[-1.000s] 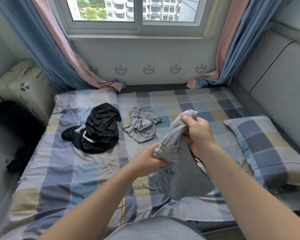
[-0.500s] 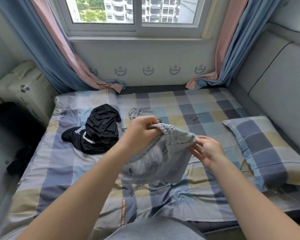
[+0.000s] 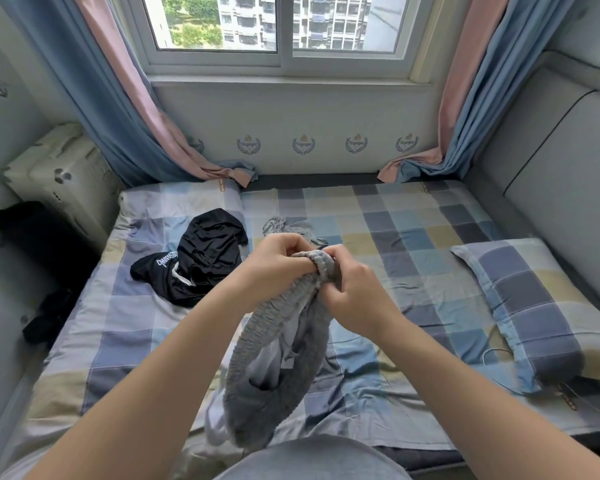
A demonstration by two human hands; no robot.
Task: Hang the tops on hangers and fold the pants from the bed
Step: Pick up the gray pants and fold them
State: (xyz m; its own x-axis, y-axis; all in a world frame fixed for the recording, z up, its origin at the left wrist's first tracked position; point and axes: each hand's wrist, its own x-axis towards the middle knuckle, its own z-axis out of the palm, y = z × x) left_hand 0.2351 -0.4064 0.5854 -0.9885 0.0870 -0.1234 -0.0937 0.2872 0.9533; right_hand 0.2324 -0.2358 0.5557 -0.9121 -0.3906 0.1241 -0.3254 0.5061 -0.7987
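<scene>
Bed with black garment, pillow

Daylight is coming through the window, with apartment blocks and trees showing outside. Blue and pink curtains are hanging at both sides, pooling at the far edge of the bed. A grey padded panel is lining the right wall, a checked pillow lying beside it.

Location: home bedroom. Indicators: bed with checked sheet, matching pillow, padded headboard on the right, window with blue-pink curtains, apartment blocks visible outside, clothes lying on the bed.
</scene>
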